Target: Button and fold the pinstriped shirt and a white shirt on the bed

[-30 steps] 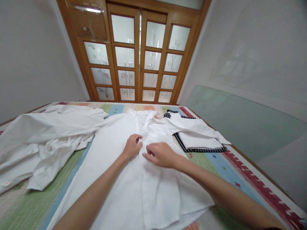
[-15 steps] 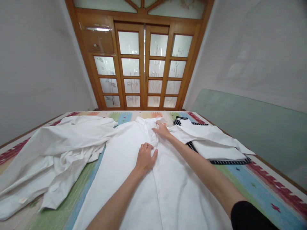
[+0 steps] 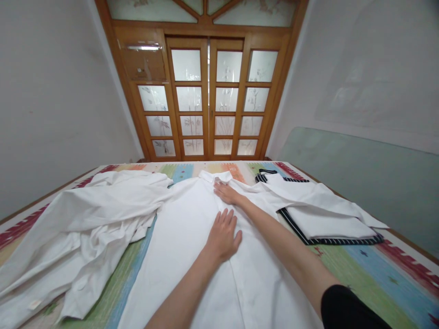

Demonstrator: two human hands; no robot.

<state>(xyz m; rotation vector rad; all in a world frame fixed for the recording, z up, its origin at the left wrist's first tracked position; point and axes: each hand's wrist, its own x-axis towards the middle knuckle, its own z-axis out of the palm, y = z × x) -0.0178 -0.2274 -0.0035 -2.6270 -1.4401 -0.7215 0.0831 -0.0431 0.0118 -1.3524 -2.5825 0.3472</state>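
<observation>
A white button-up shirt lies spread front side up, its collar at the far end and its sleeves out to both sides. My left hand rests flat on the shirt front beside the button placket, fingers stretched toward the collar. Just below the collar, my right hand lies palm down across the upper placket, its fingers extended to the left. Neither hand grips any cloth that I can see.
At the left is a rumpled heap of white clothing. A folded white garment with black striped trim lies partly under the shirt's right sleeve. Beneath is a colourful striped bedspread. A pale green headboard-like panel stands along the right wall.
My fingers have straightened and flattened onto the shirt. The left hand has moved to the right, while the right hand has come slightly down from the collar. The view has shifted a little.
</observation>
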